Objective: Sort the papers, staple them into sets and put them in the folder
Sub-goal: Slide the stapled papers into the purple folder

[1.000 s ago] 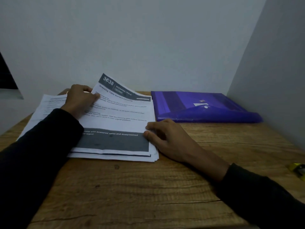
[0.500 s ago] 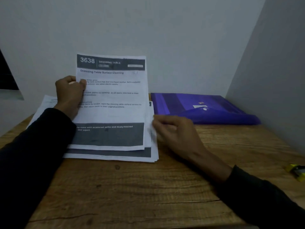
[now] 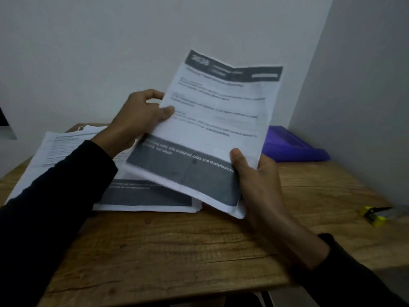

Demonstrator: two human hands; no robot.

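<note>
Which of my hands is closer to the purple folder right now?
Right. Your right hand grips the lifted sheet at its lower right corner, just in front of the purple folder. Your left hand pinches the sheet's left edge, farther from it.

A sheet (image 3: 217, 120) is held above the table (image 3: 188, 251), left hand (image 3: 137, 118) at its left edge, right hand (image 3: 254, 173) at its near right corner; the paper stack (image 3: 141, 200) lies below, left; the folder (image 3: 292, 145) far right; a stapler (image 3: 374, 214) near the right edge.

walls (image 3: 155, 41): plain grey, meeting in a corner | table (image 3: 177, 251): grained wood | light: dim
</note>
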